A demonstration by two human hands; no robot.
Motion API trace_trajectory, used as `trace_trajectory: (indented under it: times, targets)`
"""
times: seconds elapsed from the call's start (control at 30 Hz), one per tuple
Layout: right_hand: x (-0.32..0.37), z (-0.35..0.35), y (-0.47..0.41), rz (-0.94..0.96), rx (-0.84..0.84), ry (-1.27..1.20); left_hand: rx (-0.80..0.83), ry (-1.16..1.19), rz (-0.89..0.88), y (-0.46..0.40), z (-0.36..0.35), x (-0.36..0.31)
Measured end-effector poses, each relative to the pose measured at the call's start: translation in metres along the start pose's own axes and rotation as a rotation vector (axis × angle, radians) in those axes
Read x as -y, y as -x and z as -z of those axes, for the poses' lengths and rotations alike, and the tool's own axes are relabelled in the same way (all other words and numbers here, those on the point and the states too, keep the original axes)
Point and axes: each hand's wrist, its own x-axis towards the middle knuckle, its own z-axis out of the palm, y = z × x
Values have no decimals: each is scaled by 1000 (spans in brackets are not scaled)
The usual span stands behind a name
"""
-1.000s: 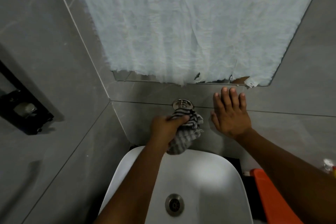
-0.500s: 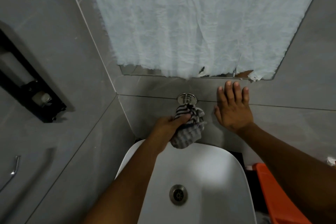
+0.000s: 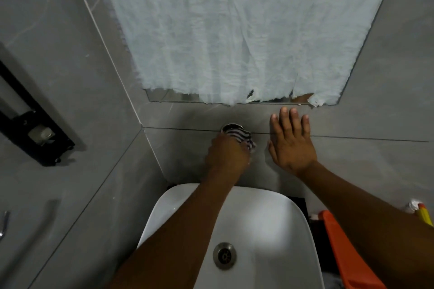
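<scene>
the left hand (image 3: pixel 226 153) reaches over the rear edge of the white washbasin (image 3: pixel 270 218) to the back wall (image 3: pixel 187 148). its grip is closed round a bunched cloth with dark and pale stripes (image 3: pixel 243 139), fingers curled in and hidden behind the knuckles. the cloth is pressed against a round chrome wall fitting (image 3: pixel 231 127), which sits on the horizontal grout line of the grey tiles, above the middle of the basin's rear edge. only the top rim of the fitting shows over the cloth; whether it is a tap or a plain cap cannot be told.

the right hand (image 3: pixel 291 148) lies flat on the same wall just beside the cloth, to its right, fingers straight and close together, pointing up toward the mirror. it holds nothing.

a wrinkled white sheet (image 3: pixel 234 30) covers nearly all of the mirror (image 3: pixel 187 97), with a torn lower hem leaving a thin strip of glass bare. a metal drain (image 3: pixel 224 255) sits in the basin floor between the two forearms. a black holder (image 3: pixel 35 135) hangs on the left wall, and an orange plastic thing (image 3: pixel 340 241) stands beside the basin's right edge.
</scene>
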Motion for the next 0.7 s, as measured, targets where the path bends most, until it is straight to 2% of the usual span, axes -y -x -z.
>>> trace_trajectory:
  times: [0.07,0.1,0.17,0.23,0.3,0.37,0.43,0.47,0.53,0.6,0.7]
  targets:
    - [-1,-1,1,13,-2,1,-155,-528,-107,-1,-17,-17]
    - [-1,0,0,18,-5,2,-103,-679,-118,5,-21,-25]
    - [-1,1,-1,17,-14,-7,-43,-854,-117,14,-28,-27]
    - [0,1,-1,6,-22,-5,-132,-929,-284,20,-30,-12]
    - [0,1,-1,-5,-11,-3,-177,-637,-414,26,-27,20]
    - [1,2,0,-6,4,-11,-82,-14,-383,42,-24,52]
    - [2,4,0,-17,11,-13,-2,626,-240,59,-22,71]
    - [3,6,-1,-20,25,-19,43,897,-114,63,-23,79]
    - [6,11,-2,-33,46,-28,241,1321,142,63,-26,90]
    - [9,16,-2,-37,42,-33,492,1569,341,69,-27,91]
    - [9,24,-1,-33,69,-74,582,1800,495,78,-41,98]
